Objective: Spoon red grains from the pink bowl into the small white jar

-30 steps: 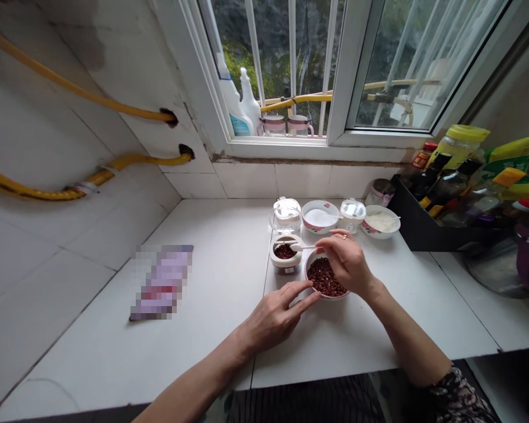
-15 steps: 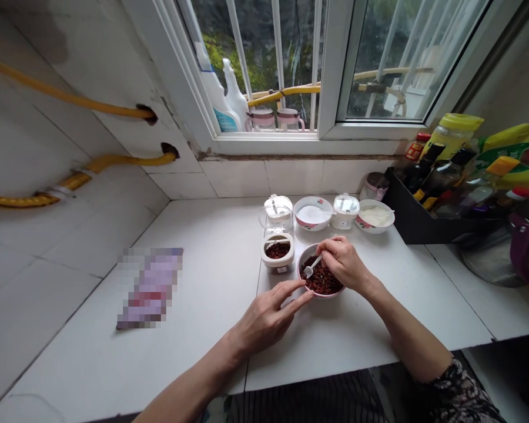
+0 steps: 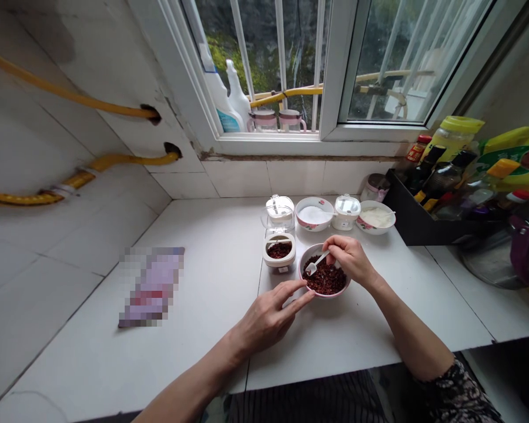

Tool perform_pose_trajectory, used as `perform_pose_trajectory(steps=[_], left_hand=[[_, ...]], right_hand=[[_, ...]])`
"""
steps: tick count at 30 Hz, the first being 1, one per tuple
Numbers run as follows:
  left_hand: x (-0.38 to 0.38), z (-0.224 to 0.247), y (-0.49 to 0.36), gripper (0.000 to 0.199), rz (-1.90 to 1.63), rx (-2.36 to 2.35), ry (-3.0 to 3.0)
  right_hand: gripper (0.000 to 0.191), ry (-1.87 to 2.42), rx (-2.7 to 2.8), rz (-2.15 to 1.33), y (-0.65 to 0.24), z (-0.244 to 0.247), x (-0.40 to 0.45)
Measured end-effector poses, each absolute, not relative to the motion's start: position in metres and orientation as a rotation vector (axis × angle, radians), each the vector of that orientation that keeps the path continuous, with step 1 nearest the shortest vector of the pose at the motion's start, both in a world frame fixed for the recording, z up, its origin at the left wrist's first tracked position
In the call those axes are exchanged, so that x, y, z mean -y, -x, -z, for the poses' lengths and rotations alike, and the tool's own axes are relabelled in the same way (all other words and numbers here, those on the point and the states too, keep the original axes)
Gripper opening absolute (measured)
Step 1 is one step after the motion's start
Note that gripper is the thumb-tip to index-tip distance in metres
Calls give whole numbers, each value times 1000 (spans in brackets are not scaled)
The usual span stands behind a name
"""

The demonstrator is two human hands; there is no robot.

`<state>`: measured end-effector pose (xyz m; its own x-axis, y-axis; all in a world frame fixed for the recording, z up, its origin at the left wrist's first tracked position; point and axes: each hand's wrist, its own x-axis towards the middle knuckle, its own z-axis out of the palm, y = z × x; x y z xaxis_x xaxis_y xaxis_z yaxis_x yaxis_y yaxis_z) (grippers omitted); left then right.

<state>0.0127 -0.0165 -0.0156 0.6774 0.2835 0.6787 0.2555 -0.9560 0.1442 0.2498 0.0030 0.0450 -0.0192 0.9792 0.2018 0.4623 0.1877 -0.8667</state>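
Observation:
A pink-rimmed bowl (image 3: 311, 289) of dark red dried spice sits on the white counter in front of me. My right hand (image 3: 351, 259) holds a small white spoon (image 3: 315, 262), its scoop resting on the spice at the bowl's left side. My left hand (image 3: 271, 315) lies on the counter with its fingertips against the bowl's near-left rim. Just left of the bowl stands a small white seasoning jar (image 3: 279, 254), open and partly filled with the same red spice.
Behind the bowl stand a clear lidded jar (image 3: 279, 212), a bowl of white powder (image 3: 314, 214), another lidded jar (image 3: 348, 211) and a second white-filled bowl (image 3: 376, 217). A black rack of sauce bottles (image 3: 427, 235) fills the right. A blurred packet (image 3: 152, 286) lies left.
My right hand brought the spoon from over the small jar back down into the spice bowl. The left hand stayed at the bowl's rim.

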Motion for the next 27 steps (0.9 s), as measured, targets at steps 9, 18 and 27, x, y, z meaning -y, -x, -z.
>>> perform_pose_trajectory(steps=[9,18,27], left_hand=[[17,14,-13,48,-1181,-454,-2845],[17,15,-13,49,-1169,-458,-2849],[16,14,-12,49,-1159,-469,-2841]], right_hand=[[20,1421,1684,-587,-251,-45,-4],[21,1378,1854,-559,-249,-44,-3],[14,1353,1526,-967,-248,-46,-2]])
